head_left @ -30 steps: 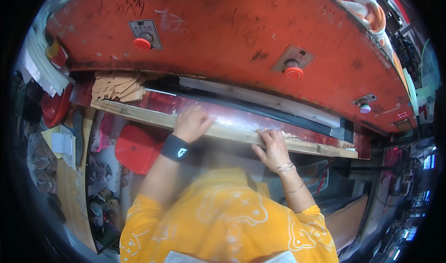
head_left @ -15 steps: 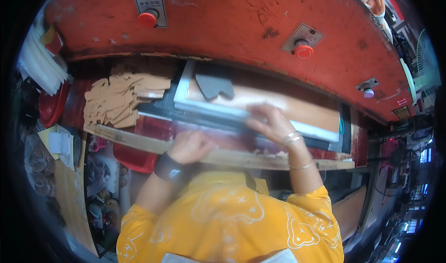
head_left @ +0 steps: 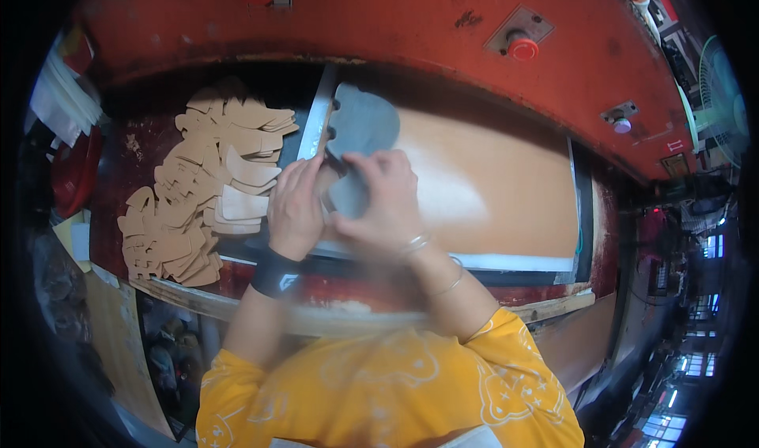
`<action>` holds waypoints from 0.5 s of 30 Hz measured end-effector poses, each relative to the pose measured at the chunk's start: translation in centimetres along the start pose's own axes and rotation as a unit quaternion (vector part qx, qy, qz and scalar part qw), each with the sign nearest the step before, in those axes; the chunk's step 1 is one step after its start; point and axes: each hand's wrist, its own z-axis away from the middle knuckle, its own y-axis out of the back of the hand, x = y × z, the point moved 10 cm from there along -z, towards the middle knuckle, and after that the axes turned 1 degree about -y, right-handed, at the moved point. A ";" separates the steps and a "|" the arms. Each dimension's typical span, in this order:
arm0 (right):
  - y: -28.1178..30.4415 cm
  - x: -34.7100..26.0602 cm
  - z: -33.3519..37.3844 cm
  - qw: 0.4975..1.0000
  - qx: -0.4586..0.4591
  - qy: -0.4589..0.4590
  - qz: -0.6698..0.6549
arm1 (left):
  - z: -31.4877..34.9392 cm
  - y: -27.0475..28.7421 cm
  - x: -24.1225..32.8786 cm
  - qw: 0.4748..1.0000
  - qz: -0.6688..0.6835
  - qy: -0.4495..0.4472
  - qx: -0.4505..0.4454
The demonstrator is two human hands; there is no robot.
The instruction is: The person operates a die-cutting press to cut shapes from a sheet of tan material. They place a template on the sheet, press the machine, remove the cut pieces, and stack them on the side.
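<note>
A grey cutting die (head_left: 348, 196) sits near the left edge of a tan sheet (head_left: 506, 187), with the thumb and fingers of my right hand (head_left: 383, 199) gripped around it. Close against its left side lies my left hand (head_left: 296, 209), its fingers stretched out side by side; whether they touch the die is hard to make out. Just beyond my hands rests a larger grey piece (head_left: 365, 120) with a scalloped left edge. To the left spreads a heap of tan cut pieces (head_left: 190, 187), several stacks deep.
A red machine beam (head_left: 411, 21) with red push buttons (head_left: 522, 48) spans the far side. A white-edged board (head_left: 545, 263) lies under the tan sheet. A wooden rail (head_left: 553, 307) runs along the near edge. A green fan (head_left: 719, 100) stands at far right.
My right hand has moved left and taken hold of the grey die. My left hand has moved forward from the near rail to the sheet's left edge. The view has shifted forward.
</note>
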 end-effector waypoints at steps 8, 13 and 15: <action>7.4 6.4 2.8 0.952 0.020 -0.077 -0.297 | 0.9 0.5 1.4 0.999 -0.008 -0.032 0.018; 6.8 5.7 3.8 0.996 0.021 -0.046 0.068 | 0.9 0.4 1.4 0.999 -0.025 -0.031 0.020; 5.6 4.6 3.9 0.990 0.006 -0.014 0.140 | 0.8 0.4 1.3 0.999 -0.023 -0.030 0.020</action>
